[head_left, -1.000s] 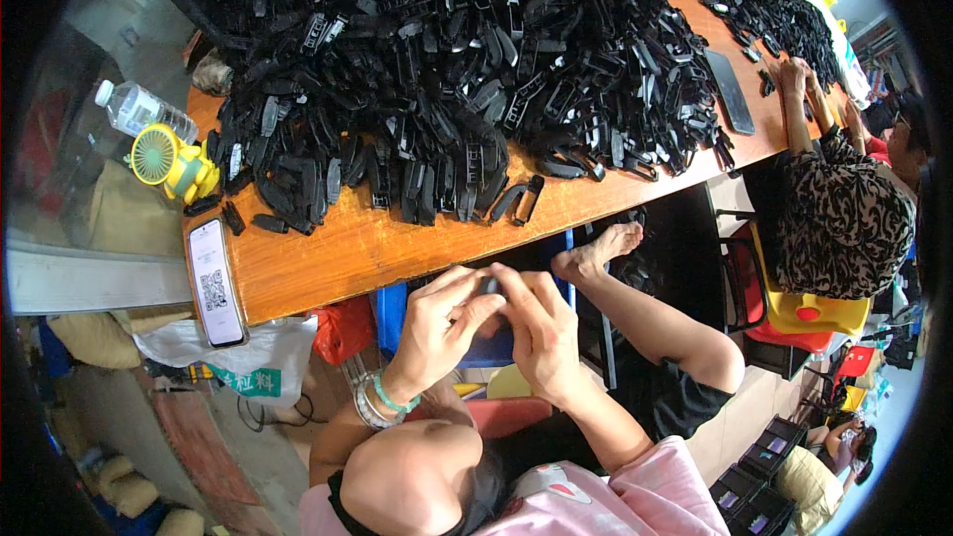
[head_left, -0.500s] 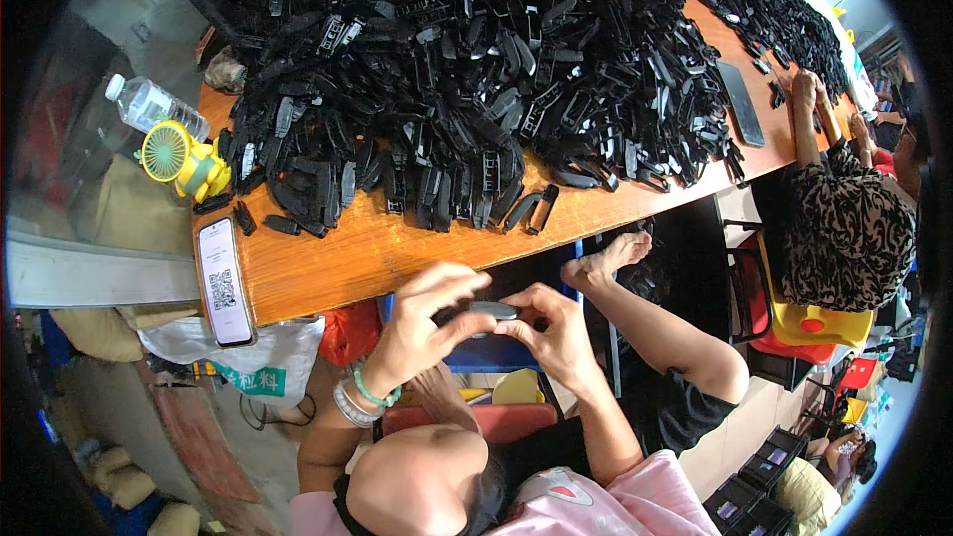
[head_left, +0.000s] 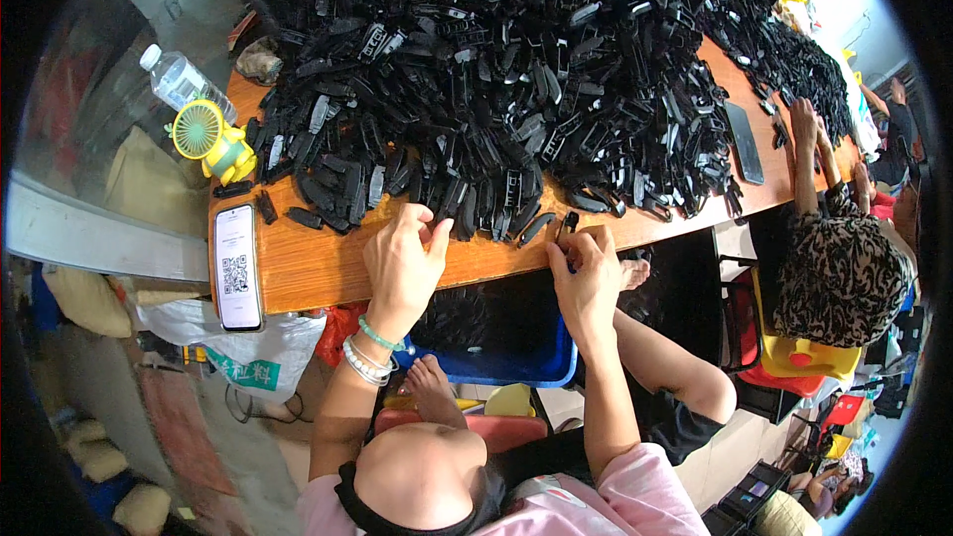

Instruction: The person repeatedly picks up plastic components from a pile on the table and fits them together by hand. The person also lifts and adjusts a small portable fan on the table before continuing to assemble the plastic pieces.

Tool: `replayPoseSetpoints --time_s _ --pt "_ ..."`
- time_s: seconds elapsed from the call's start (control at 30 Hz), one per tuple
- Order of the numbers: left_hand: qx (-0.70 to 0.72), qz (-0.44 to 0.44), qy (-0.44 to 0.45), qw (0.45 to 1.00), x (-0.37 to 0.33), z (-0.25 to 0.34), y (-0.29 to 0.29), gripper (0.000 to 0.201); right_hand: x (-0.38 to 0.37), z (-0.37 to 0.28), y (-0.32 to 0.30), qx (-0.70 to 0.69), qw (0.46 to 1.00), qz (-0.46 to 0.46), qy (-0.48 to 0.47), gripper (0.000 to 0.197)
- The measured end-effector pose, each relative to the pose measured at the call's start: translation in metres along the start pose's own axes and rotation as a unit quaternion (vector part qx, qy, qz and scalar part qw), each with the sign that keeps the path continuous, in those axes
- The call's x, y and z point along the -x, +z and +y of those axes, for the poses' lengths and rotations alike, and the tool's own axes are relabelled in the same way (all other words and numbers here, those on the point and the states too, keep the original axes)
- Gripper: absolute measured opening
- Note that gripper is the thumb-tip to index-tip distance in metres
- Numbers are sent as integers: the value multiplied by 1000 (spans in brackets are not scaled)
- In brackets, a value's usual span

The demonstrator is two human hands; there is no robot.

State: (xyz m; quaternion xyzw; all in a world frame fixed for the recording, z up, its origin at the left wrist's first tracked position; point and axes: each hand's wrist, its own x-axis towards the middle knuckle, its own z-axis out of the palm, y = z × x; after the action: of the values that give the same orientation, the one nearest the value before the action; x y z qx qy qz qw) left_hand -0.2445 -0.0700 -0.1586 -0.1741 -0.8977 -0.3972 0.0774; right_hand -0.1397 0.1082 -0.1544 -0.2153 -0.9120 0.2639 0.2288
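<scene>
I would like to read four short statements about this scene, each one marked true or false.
1. The phone lies to the left of the left hand. True.
2. The left hand is inside the blue bin. False: it is over the table, near the black parts pile.
3. The yellow fan stands right of the black parts pile. False: the fan stands to its left.
4. The right hand is at the near edge of the table. True.

I see black curved plastic pieces (head_left: pixel 467 99), an orange-brown long wooden table (head_left: pixel 308 268), a black-and-tan swirl-patterned cloth top (head_left: pixel 842 283).
</scene>
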Motion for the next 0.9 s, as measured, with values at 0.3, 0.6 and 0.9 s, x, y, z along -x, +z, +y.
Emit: replayPoseSetpoints --time_s 0.3,0.6,0.9 --pt "154 -23 -52 987 20 -16 -13 19 22 -12 -7 -383 910 -34 157 23" --pt "489 -226 -169 826 42 2 -38 20 31 -6 -11 -605 721 -202 270 35" --pt "370 -208 13 905 68 12 -5 26 29 -32 -33 -376 856 -339 102 37"
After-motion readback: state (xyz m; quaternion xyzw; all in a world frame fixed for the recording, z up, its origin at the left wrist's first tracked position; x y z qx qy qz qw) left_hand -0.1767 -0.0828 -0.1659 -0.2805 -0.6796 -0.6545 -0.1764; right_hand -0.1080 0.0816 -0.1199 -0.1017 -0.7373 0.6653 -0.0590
